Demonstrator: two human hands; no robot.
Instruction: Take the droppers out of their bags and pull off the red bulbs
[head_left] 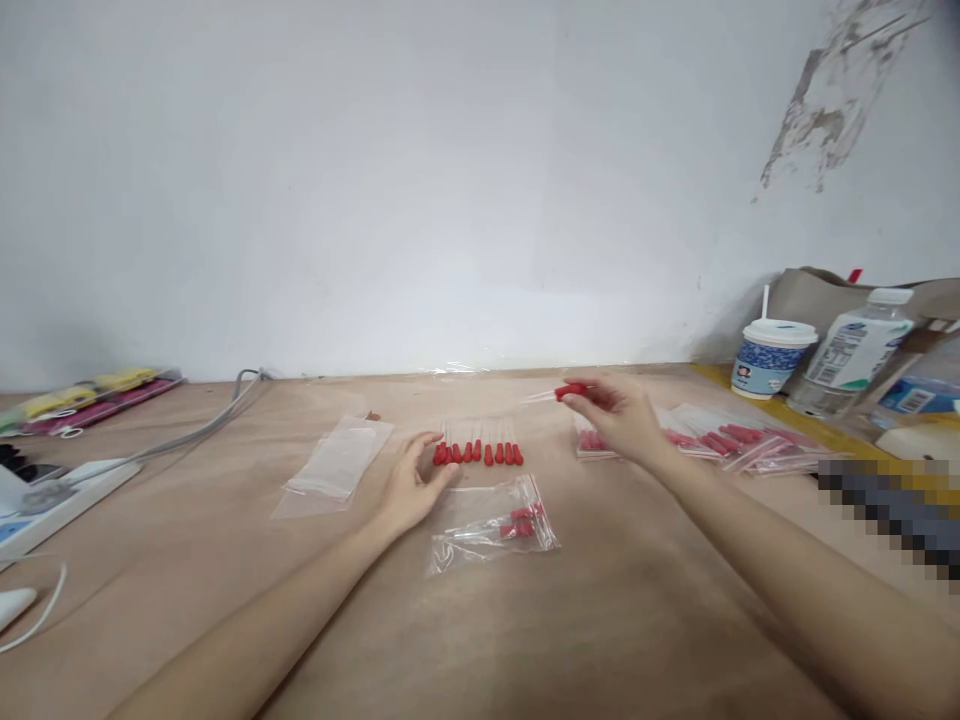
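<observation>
We see a wide, pale brown wooden worktop [615,620] running up to a white wall, and we take the row of red-capped clear droppers [478,452] at its middle as our landmark. Far left of the row lie a white power strip [56,497] with a grey cable and a flat packet of yellow and pink items [90,398]. Far right of it stand a clear plastic water bottle with a white cap [847,355] and a blue-patterned paper cup with a lid and straw [769,357]. Right of the row lies a spread of clear bags filled with red-capped droppers [720,440]. Left of the row lies a stack of empty clear plastic bags [337,465]. Just in front of the row rests a clear zip bag holding several droppers [491,525]. Our right hand [622,415], raised right of the row, has its fingers pinched on a single red-capped dropper [559,393]. Our left hand [412,485] rests at the row's left end, fingers loosely spread and holding nothing, tips touching the nearest red cap.
</observation>
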